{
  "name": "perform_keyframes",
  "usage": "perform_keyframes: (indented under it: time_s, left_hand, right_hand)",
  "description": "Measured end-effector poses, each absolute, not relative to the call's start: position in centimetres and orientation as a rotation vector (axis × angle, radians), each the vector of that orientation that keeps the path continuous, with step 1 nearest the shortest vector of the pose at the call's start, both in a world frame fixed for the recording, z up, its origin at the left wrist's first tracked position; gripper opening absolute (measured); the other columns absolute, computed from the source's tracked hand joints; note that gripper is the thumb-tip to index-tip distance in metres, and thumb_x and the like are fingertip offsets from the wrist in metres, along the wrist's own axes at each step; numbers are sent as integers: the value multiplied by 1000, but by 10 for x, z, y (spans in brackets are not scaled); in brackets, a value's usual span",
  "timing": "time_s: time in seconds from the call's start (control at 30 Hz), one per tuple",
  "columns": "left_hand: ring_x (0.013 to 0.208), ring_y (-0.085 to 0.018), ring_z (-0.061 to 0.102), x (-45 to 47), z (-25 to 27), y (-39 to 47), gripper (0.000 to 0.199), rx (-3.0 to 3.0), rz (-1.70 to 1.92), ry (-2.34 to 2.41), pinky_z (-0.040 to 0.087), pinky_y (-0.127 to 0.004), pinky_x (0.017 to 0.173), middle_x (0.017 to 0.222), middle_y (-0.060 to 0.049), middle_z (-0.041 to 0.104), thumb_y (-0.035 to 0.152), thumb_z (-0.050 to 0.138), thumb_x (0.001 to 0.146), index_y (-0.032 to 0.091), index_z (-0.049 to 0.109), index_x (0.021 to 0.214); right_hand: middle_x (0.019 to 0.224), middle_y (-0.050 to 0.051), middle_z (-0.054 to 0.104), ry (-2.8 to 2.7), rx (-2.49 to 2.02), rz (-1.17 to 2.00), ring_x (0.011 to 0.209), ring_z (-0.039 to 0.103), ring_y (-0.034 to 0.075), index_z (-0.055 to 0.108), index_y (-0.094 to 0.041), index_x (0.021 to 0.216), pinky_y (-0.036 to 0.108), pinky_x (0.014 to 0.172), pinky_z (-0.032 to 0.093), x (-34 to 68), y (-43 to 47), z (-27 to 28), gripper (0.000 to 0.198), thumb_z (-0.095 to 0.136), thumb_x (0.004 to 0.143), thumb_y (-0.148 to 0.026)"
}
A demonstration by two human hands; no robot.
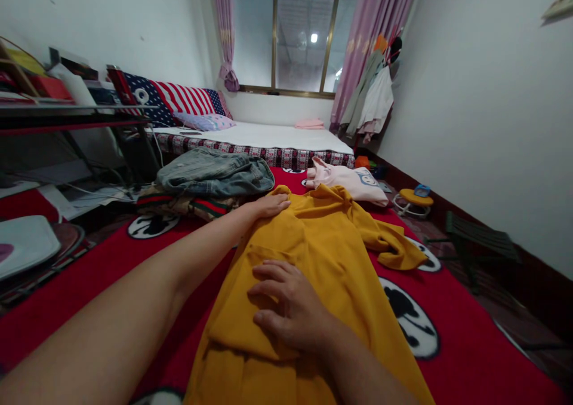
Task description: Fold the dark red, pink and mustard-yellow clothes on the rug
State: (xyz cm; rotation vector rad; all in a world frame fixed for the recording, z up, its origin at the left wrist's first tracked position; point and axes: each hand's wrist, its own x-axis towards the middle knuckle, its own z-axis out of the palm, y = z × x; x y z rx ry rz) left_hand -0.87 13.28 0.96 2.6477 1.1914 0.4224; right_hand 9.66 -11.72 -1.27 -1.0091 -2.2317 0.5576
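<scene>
A mustard-yellow garment [333, 244] with sleeves lies spread on a red blanket [179, 247]. One of its sleeves [389, 238] sticks out to the right, bent near its end. On the garment's left half a layer of the cloth lies folded over, with pleats below it. My left hand [272, 205] rests flat at the garment's far left corner, near the collar, fingers stretched out. Lower down, my right hand [289, 303] lies on the folded layer, its fingers spread and slightly bent. Neither hand visibly grips the cloth.
Folded jeans [215, 172] lie on a striped patterned cloth [192, 205] at the far left of the blanket. A pink folded garment [347, 181] lies far right. Beyond stands a bed [268, 136]. A yellow stool [415, 198] and a dark folding stool [481, 238] stand right.
</scene>
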Motion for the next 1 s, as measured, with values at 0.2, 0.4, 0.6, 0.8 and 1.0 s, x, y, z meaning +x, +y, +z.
perform_keyframes:
  time_s: [0.2, 0.4, 0.6, 0.8, 1.0]
  left_hand:
    - [145, -24, 24, -6, -3, 132, 53, 2626, 266, 1332, 20, -44, 117, 155, -15, 28, 34, 34, 97, 13, 38, 145]
    - [146, -22, 20, -14, 20, 78, 51, 2650, 467, 1360, 17, -38, 120, 156, -15, 29, 29, 41, 94, 10, 44, 141]
    - [141, -17, 34, -45, 1, -24, 51, 2482, 951, 950, 25, -35, 119, 151, -10, 40, 31, 30, 97, 14, 41, 144]
    - [148, -27, 14, -55, -21, -81, 69, 2774, 381, 934, 15, -47, 120, 159, -11, 20, 57, 41, 93, 20, 31, 151]
    - [148, -29, 14, -51, -21, -84, 71, 2798, 350, 1027, 13, -53, 118, 159, -8, 18, 67, 42, 88, 31, 35, 149]
  right_hand:
    - [131, 6, 61, -2250, -980, 547, 125, 50, 24, 71, -25, 106, 41, 106, 37, 99, -117, -13, 30, 74, 77, -29]
    - [127, 8, 63, -2229, -899, 551, 121, 54, 23, 72, -23, 102, 40, 103, 39, 98, -115, -12, 24, 71, 79, -31]
    - [69, 2, 65, -1817, -1032, 517, 63, 57, 13, 67, -18, 70, 25, 62, 44, 107, -114, -11, 25, 55, 88, -31]
    - [49, -1, 52, -1525, -1308, 431, 48, 47, 10, 55, -18, 52, 23, 51, 36, 125, -105, -14, 48, 52, 89, -48]
    - [82, 6, 68, -1101, -1437, 339, 58, 63, 15, 64, -15, 97, 24, 52, 46, 170, -85, -15, 31, 55, 81, -40]
